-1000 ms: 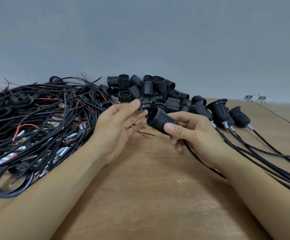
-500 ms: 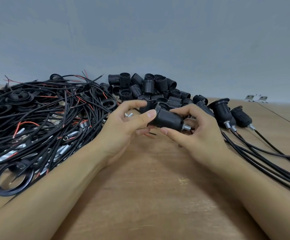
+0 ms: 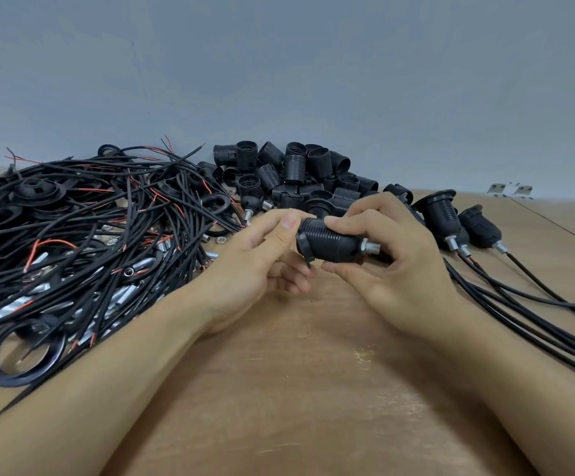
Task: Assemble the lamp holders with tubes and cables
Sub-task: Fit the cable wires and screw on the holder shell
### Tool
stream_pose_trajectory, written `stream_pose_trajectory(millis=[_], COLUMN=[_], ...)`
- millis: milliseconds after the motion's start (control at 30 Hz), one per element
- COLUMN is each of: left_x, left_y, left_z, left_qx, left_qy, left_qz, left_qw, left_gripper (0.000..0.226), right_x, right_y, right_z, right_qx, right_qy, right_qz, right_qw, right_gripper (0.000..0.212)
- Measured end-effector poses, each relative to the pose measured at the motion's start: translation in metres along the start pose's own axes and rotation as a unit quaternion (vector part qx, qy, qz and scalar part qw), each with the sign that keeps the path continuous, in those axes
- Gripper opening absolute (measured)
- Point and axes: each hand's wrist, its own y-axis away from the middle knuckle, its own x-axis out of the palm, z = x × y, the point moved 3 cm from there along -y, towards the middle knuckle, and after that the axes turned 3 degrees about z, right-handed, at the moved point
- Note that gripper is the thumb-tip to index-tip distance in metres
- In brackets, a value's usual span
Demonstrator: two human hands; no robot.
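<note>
1. Above the counter (image 3: 279,389) at centre, I see the lamp holder (image 3: 330,243) lying sideways, metal tube (image 3: 372,249) pointing to 3 o'clock.
2. My left hand (image 3: 258,262) pinches its rim; my right hand (image 3: 392,269) grips the body.
3. Loose cables (image 3: 73,228) pile at 9 o'clock.

Open wood on the table (image 3: 296,389) is basically just the near middle, between the forearms. Left side is clogged by the cable tangle (image 3: 73,242) with rings and metal tubes mixed in. Straight back, the pile of threaded holders (image 3: 299,173) blocks the wall side. Finished lamp holders (image 3: 451,218) and their cords (image 3: 536,314) fence off the right.
</note>
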Motion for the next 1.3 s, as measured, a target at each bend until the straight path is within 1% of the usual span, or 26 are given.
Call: stream_pose_trajectory(millis=[133, 300, 433, 500, 600, 700, 767, 833, 900, 933, 967, 1000, 1033, 1100, 1167, 1233, 1300], left_x=[0.000, -0.005, -0.009, -0.009, -0.008, -0.007, -0.007, -0.009, -0.014, -0.018, -0.021, -0.022, -0.022, -0.014, -0.010, -0.015, -0.024], left_y=[0.001, 0.002, 0.005, 0.005, 0.004, 0.001, 0.001, 0.001, 0.000, 0.000, 0.000, -0.001, -0.001, -0.002, -0.002, 0.001, 0.003], left_z=[0.004, 0.000, -0.002, -0.003, -0.004, -0.006, -0.009, -0.014, -0.017, -0.018, -0.018, -0.018, -0.018, -0.015, -0.014, -0.020, -0.024], left_qx=[-0.014, 0.010, 0.041, 0.058, 0.075, 0.098, 0.116, 0.133, 0.140, 0.139, 0.138, 0.136, 0.133, 0.110, 0.107, 0.136, 0.138], left_qy=[0.010, -0.024, -0.093, -0.114, -0.122, -0.114, -0.091, -0.044, 0.039, 0.075, 0.091, 0.086, 0.063, 0.008, 0.001, 0.037, 0.072], left_qz=[0.016, 0.040, 0.035, 0.026, 0.021, 0.016, 0.009, -0.006, -0.048, -0.078, -0.109, -0.128, -0.132, -0.107, -0.101, -0.159, -0.212], left_qw=[1.000, 0.999, 0.994, 0.991, 0.989, 0.989, 0.989, 0.990, 0.988, 0.984, 0.980, 0.979, 0.980, 0.988, 0.989, 0.977, 0.965], left_gripper=[0.054, 0.052, 0.055, 0.062, 0.071, 0.064, 0.054, 0.038, 0.023, 0.020, 0.020, 0.020, 0.022, 0.034, 0.040, 0.039, 0.045], right_x=[-0.004, -0.003, -0.004, -0.003, 0.000, 0.006, 0.008, 0.010, 0.011, 0.011, 0.011, 0.011, 0.012, 0.013, 0.014, 0.014, 0.013], right_y=[0.001, 0.004, 0.006, 0.005, 0.003, 0.003, 0.003, 0.003, 0.004, 0.004, 0.005, 0.004, 0.004, 0.004, 0.005, 0.005, 0.004], right_z=[-0.009, -0.013, -0.013, -0.015, -0.017, -0.020, -0.021, -0.021, -0.022, -0.022, -0.022, -0.022, -0.023, -0.022, -0.022, -0.023, -0.023], right_qx=[0.090, 0.192, 0.254, 0.285, 0.334, 0.375, 0.386, 0.392, 0.398, 0.400, 0.402, 0.402, 0.402, 0.403, 0.403, 0.403, 0.403], right_qy=[-0.091, -0.166, -0.236, -0.267, -0.318, -0.358, -0.371, -0.376, -0.379, -0.379, -0.379, -0.378, -0.378, -0.376, -0.376, -0.376, -0.378], right_qz=[0.040, 0.056, 0.088, 0.107, 0.125, 0.114, 0.108, 0.109, 0.112, 0.114, 0.115, 0.114, 0.114, 0.114, 0.113, 0.110, 0.106], right_qw=[0.991, 0.966, 0.934, 0.914, 0.879, 0.848, 0.838, 0.833, 0.828, 0.826, 0.826, 0.826, 0.826, 0.826, 0.827, 0.827, 0.827], right_gripper=[0.044, 0.042, 0.034, 0.031, 0.035, 0.038, 0.038, 0.040, 0.042, 0.043, 0.043, 0.043, 0.043, 0.043, 0.045, 0.047, 0.044])
